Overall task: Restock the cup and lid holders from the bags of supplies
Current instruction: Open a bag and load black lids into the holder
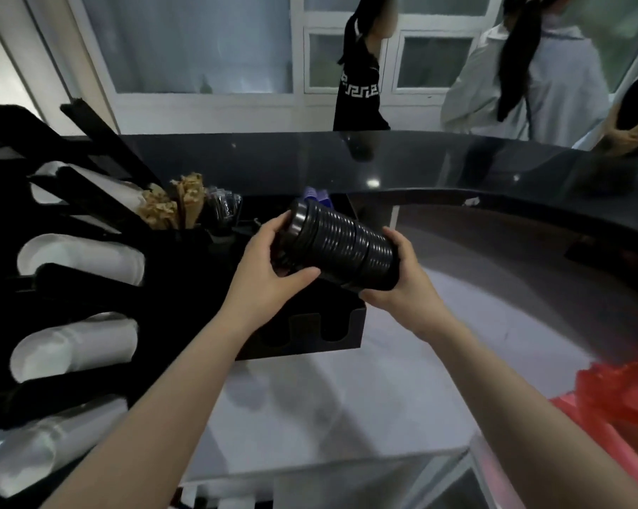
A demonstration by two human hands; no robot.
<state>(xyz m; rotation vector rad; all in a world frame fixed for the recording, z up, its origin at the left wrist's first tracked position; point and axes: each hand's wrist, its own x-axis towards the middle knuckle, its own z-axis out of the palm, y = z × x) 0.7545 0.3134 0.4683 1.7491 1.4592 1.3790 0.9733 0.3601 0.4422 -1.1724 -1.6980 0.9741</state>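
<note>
A stack of black lids (341, 247) lies sideways between both hands, just above the black lid holder (332, 325) on the counter. My left hand (270, 266) grips the stack's far left end, thumb underneath. At its near right end, my right hand (402, 281) cups the stack with curled fingers. The holder's front shows two U-shaped slots. On the left, a black cup rack (90, 284) carries several sideways stacks of white cups (79, 343).
A red plastic bag (618, 398) lies at the right on the pale counter (347, 398). Brown stirrers or napkins (178, 203) and clear wrapped items (224, 205) stand behind the holder. A dark raised bar top (457, 167) curves across; two people stand beyond it.
</note>
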